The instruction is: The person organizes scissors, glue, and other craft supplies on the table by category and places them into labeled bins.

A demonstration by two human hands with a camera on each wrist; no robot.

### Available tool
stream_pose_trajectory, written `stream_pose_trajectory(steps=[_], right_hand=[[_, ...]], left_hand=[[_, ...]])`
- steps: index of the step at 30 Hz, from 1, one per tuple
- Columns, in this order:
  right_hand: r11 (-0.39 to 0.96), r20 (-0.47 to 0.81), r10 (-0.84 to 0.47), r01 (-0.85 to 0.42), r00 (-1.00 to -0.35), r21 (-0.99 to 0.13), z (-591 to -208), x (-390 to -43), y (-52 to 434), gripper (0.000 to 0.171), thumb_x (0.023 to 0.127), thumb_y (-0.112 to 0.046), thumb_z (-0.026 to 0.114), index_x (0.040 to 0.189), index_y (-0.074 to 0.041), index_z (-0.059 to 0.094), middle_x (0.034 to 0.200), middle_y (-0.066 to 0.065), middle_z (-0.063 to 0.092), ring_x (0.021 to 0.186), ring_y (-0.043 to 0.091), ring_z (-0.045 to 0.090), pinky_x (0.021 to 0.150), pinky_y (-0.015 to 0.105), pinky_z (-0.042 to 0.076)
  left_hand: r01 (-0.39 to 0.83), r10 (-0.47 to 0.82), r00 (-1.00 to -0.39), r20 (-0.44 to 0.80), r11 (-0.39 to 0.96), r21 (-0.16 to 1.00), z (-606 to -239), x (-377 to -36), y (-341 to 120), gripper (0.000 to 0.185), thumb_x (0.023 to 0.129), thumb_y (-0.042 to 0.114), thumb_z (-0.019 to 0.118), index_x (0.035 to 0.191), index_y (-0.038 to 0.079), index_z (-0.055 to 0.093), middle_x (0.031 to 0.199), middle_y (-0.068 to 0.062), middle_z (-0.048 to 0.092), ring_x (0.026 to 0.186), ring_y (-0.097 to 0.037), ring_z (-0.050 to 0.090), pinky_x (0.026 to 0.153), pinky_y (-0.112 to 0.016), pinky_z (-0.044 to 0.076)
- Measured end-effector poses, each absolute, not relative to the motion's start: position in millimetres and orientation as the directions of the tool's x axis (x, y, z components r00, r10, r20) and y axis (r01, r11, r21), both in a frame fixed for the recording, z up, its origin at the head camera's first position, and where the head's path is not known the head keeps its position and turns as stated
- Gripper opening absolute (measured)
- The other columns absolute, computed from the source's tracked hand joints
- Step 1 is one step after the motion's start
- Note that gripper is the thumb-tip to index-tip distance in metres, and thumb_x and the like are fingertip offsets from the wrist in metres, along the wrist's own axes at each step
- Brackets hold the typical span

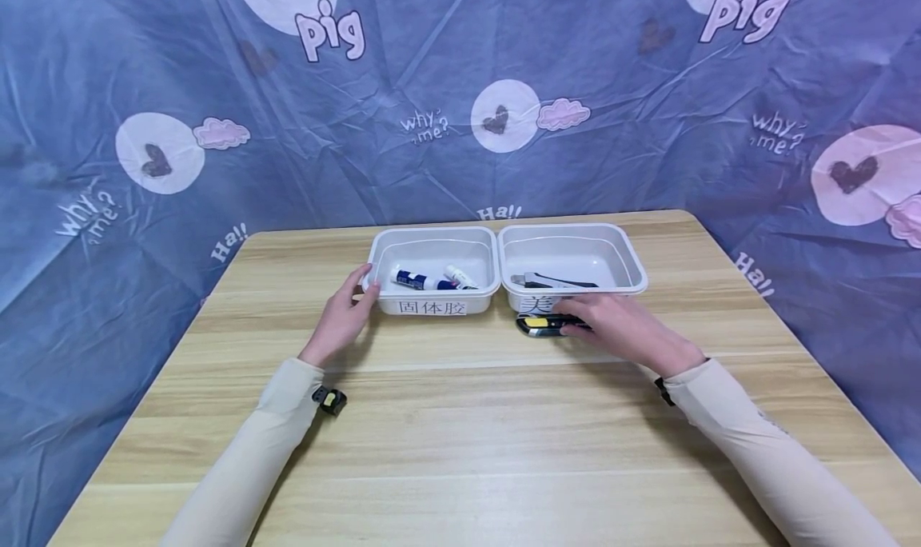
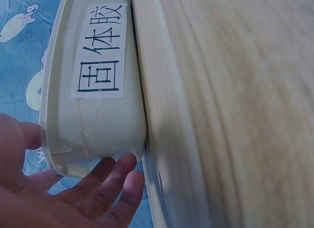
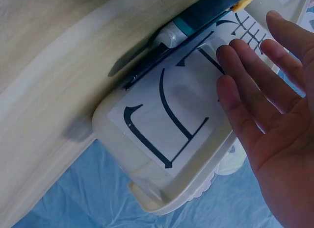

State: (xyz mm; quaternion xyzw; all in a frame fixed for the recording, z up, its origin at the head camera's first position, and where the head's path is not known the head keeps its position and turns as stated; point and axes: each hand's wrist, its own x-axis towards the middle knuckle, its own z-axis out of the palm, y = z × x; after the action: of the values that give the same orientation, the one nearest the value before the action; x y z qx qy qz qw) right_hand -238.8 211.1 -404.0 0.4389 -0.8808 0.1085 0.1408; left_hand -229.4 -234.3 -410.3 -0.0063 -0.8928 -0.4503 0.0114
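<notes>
Two white plastic trays stand side by side at the table's far middle. The left tray (image 1: 432, 232) (image 2: 110, 127) carries a paper label (image 2: 100, 51) and holds two glue sticks (image 1: 432, 279). My left hand (image 1: 363, 288) (image 2: 100, 186) touches its near left corner, thumb by the rim and fingers fairly straight against the wall. The right tray (image 1: 572, 228) (image 3: 162, 159) holds a dark utility knife (image 1: 554, 281). A yellow and black utility knife (image 1: 538, 325) (image 3: 206, 17) lies on the table right in front of that tray. My right hand (image 1: 581, 317) (image 3: 255, 86) hovers at it with straight, spread fingers.
The wooden table (image 1: 460, 435) (image 2: 235, 115) stretches wide toward me. A blue patterned cloth (image 1: 460, 91) hangs behind and drapes past the table's sides. A small black and yellow camera (image 1: 330, 401) sits on my left wrist.
</notes>
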Motion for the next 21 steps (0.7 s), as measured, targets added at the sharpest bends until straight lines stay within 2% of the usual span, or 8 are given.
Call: stream_pose_trajectory(steps=[12, 21], right_hand=[[0.644, 0.278, -0.719, -0.761, -0.637, -0.077, -410.2, -236.3, 209.2, 0.041, 0.089, -0.016, 0.081, 0.128, -0.007, 0.07, 0.121, 0.012, 0.073, 0.108, 0.032, 0.071, 0.091, 0.05, 0.059], [0.589, 0.291, -0.755, -0.803, -0.588, -0.093, -415.7, -239.6, 207.7, 0.035, 0.086, -0.01, 0.082, 0.12, -0.009, 0.072, 0.113, 0.006, 0.074, 0.103, 0.027, 0.072, 0.088, 0.045, 0.06]], left_hand=[[0.027, -0.001, -0.999, 0.035, 0.598, 0.801, -408.7, -228.5, -234.1, 0.065, 0.108, 0.045, 0.045, 0.164, 0.018, 0.025, 0.146, -0.028, 0.053, 0.12, -0.042, 0.062, 0.101, -0.053, 0.053], [0.022, -0.002, -1.0, 0.029, 0.602, 0.798, -410.2, -228.5, -234.7, 0.066, 0.108, 0.046, 0.045, 0.164, 0.018, 0.024, 0.146, -0.028, 0.052, 0.121, -0.042, 0.062, 0.101, -0.054, 0.053]])
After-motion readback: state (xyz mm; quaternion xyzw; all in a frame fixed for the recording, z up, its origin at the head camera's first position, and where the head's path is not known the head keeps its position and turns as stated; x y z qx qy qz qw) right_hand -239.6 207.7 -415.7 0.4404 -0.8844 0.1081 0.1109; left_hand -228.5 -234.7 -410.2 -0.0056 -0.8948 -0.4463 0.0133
